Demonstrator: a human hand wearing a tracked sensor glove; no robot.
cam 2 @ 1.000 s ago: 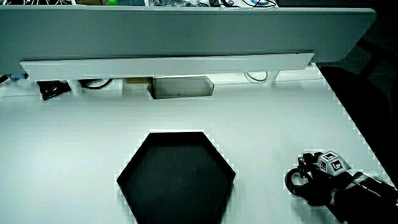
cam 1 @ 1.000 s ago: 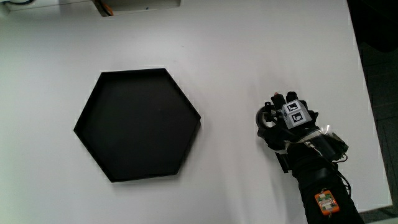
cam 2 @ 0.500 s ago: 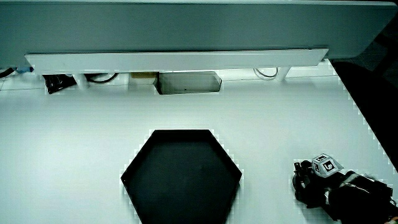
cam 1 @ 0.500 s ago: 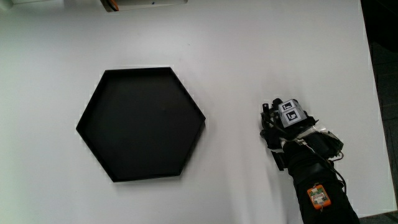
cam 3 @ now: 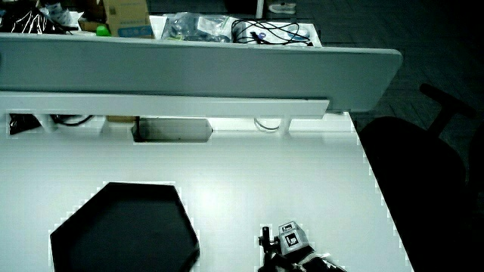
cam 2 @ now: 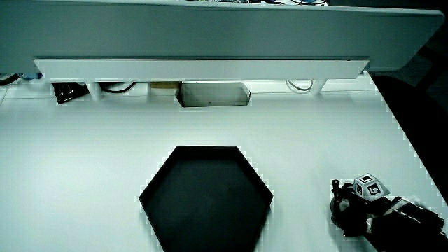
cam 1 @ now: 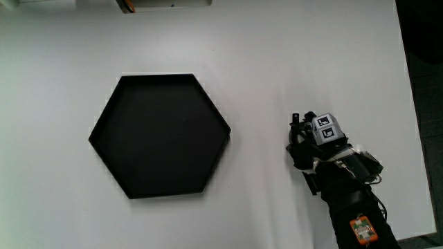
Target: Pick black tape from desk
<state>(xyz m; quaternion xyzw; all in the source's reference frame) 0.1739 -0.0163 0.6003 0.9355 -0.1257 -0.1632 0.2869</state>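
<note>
Matte black hexagonal tray, six straight low walls and a flat floor, sits on the smooth white bench. Nothing lies in it.

Hand in a black fabric glove rests down on the bench beside the tray, well apart from it and near the bench's edge. Small pale cube with black square markings rides on its back. Forearm runs from the hand toward the person and carries a small orange tag.

Black tape: a dark ring, held at the finger end of the hand. Fingers are curled in and closed around it. Black on black, so the ring's outline merges with the glove.

View differences:
- Main view, from above: tray's full hexagon outline is clean. The tape is only a dark lump poking out from the hand on the tray side. Cube's two marked faces show well.
- In a side view the ring's curve is clearest, standing on edge at the fingers. Whether it touches the bench cannot be told.
- Both side views show the low grey partition with a pale rail along its foot and a grey rectangular recess below it.
- In a side view the hand is cut off at the picture's edge. This view alone shows a cardboard box and tangled cables above the partition, and a dark chair beside the bench's edge.
</note>
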